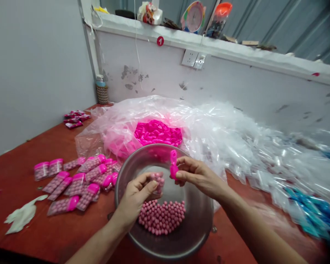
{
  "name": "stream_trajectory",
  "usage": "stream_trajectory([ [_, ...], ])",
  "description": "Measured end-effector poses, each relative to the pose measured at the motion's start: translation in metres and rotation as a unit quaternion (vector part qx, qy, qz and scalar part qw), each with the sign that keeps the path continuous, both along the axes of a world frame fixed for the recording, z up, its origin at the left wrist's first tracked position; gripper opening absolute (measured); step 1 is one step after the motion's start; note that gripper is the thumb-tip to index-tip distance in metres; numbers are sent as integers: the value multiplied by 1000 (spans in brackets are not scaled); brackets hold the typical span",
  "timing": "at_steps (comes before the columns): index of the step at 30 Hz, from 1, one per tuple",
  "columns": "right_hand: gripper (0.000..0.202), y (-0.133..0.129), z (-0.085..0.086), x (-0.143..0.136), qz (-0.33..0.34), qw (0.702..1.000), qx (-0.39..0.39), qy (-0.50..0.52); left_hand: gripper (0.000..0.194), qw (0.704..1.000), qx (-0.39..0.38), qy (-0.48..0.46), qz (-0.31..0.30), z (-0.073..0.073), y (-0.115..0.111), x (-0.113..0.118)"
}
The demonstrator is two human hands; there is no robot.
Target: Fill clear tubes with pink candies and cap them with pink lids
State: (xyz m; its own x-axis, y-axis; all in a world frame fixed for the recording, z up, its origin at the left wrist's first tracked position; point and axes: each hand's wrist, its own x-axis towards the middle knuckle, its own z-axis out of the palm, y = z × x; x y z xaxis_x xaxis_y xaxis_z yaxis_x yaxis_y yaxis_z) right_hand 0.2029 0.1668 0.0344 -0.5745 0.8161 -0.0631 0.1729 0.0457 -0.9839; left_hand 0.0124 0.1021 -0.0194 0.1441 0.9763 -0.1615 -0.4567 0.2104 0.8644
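A small clear box of pink beads (158, 183) is pinched in my left hand (139, 192), above a metal bowl (199, 227). My right hand (198, 174) pinches a bright pink plastic cap (173, 165) by its lower end, a short way to the right of the box. The two pieces are apart. Loose pink beads (162, 217) lie in the bottom of the bowl. Left of the bowl, several filled boxes with pink caps (85, 178) lie in a loose pile on the table. Behind the bowl, an open plastic bag holds a heap of pink caps (158, 132).
Clear plastic bags (217, 124) spread along the wall, with blue pieces (313, 209) at the right. Dark pink packets (75, 119) and a bottle in a woven sleeve (101, 90) stand at the back left. A white scrap (24, 214) lies on the red table (99, 238).
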Motion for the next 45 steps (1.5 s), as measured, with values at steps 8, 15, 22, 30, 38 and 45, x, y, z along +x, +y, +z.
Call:
stream_trajectory([
  [8,33,-29,-33,-20,-83,982,164,-40,28,1000,30,-5,4,3,-4,6],
  [15,22,-32,-14,-4,-82,939,316,-113,22,995,65,81,7,3,-11,-2],
  [22,20,-40,-5,-20,9,892,423,-158,26,968,165,187,-14,-4,-15,-3],
  [30,19,-54,-11,-23,38,829,487,-272,20,894,303,320,85,-14,-19,-6],
  [38,45,-66,-27,-15,94,788,509,-334,27,784,442,432,70,-16,-27,-6],
  [45,49,-54,-18,-5,66,804,501,-315,15,880,290,373,-47,-8,-18,-3],
])
